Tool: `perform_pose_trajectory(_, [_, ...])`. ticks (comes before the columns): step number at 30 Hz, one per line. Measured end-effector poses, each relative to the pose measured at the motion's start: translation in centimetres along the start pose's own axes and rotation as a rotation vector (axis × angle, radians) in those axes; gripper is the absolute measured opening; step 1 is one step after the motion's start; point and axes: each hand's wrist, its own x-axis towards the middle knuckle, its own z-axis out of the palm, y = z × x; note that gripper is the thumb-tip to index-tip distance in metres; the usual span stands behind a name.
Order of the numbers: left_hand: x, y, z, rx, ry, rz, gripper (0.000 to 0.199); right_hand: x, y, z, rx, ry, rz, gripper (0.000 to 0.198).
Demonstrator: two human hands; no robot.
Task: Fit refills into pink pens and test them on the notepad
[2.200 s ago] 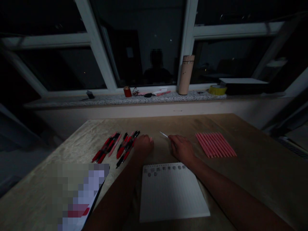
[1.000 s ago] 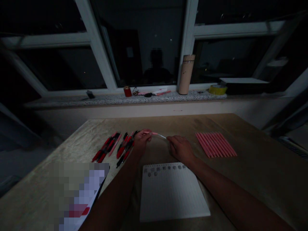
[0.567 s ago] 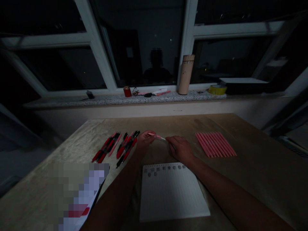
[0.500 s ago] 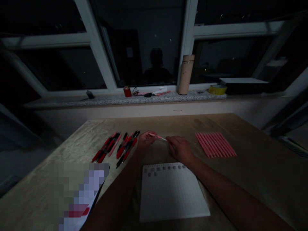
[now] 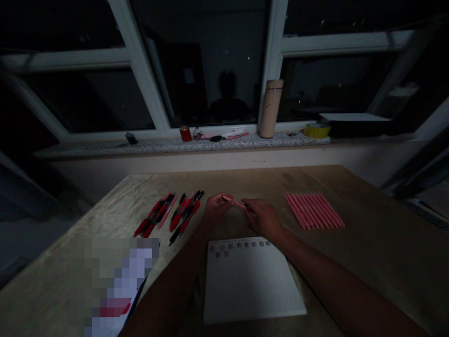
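Observation:
A slim pink pen spans the gap between my two hands above the table. My left hand is closed on its left part, where a pink piece shows at the fingertips. The other end is pinched by my right hand. Whether the pink parts are joined or apart is too small to tell. Below the hands lies a lined notepad with small dark marks along its top. Right of my right hand, several pink pens lie side by side. Left of my left hand are two groups of red, black and pink pens.
A blurred-out item lies at the table's front left. On the granite sill behind the table stand a tan flask, a red container and a yellow tape roll.
My left hand has shifted slightly right, closer to my right hand. A pale stretch of the pen between the hands now shows pink instead.

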Motion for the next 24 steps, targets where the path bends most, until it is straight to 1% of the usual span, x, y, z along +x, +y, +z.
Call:
perform_pose_trajectory(6, [-0.26,0.18,0.2,-0.021,-0.036,-0.011,0.029,-0.08,-0.03,0.05,0.005,0.019,-0.019,0.03])
perform_pose_trajectory(14, [0.05,-0.53,-0.19,-0.013,-0.047,-0.009,0.03,-0.07,-0.12,-0.13,0.023,0.003,-0.027,0.029])
perform_pose_trajectory(19, [-0.03,-0.39,-0.28,-0.018,-0.046,-0.023,0.032,-0.11,0.04,-0.06,0.027,-0.019,-0.072,0.032])
perform_pose_trajectory(24, [0.13,-0.71,-0.52,-0.042,-0.055,-0.044,0.032,-0.11,0.25,0.2,0.048,-0.012,-0.083,0.038])
